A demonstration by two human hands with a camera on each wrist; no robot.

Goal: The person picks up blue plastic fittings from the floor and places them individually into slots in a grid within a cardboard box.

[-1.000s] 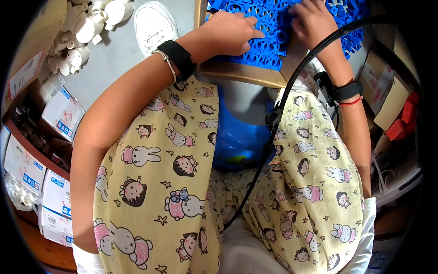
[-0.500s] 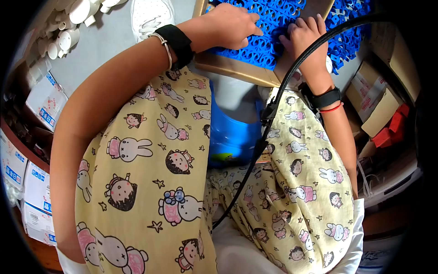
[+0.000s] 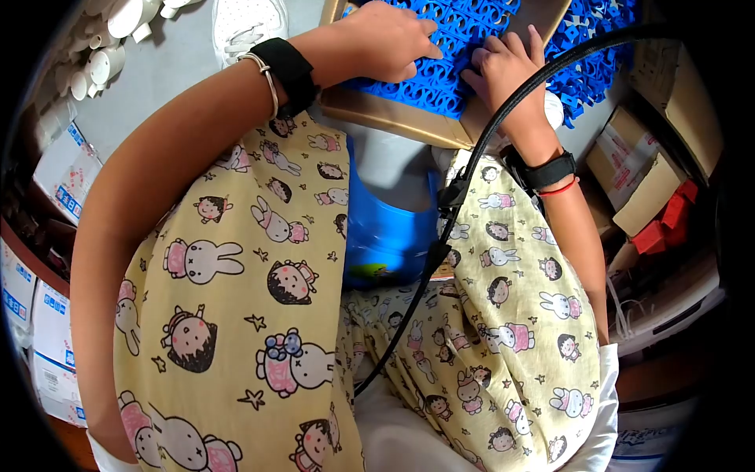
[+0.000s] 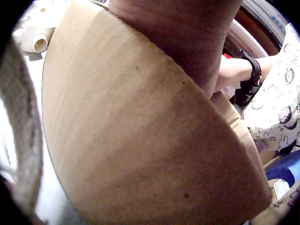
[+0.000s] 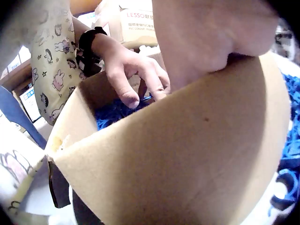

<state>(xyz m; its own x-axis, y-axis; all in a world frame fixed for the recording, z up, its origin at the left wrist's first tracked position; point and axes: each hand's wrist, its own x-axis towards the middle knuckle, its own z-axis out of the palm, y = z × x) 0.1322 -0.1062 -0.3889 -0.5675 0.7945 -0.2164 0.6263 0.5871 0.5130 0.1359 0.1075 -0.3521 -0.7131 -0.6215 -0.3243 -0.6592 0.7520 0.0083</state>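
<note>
An open cardboard box [image 3: 393, 114] at the top of the head view holds rows of blue plastic pipe clips [image 3: 440, 86]. My left hand [image 3: 385, 43] reaches over its left side, fingers spread and lowered onto the clips. The right wrist view shows that hand's thumb [image 5: 127, 97] apart from its fingers, with no clip between. Over the box's right wall comes my right hand [image 3: 507, 75], fingers apart and slightly bent by the clips at the near right corner. Box walls [image 4: 140, 131] hide much of the work in both wrist views.
More blue clips [image 3: 586, 67] lie heaped right of the box. White pipe fittings [image 3: 106, 67] sit at the upper left, near a white shoe [image 3: 248, 27]. A black cable [image 3: 511, 110] crosses before my right arm. A blue stool [image 3: 389, 244] shows between my knees.
My right hand has come down from the far part of the box to its near right corner. The left hand stays over the clips on the left. The head view has shifted slightly.
</note>
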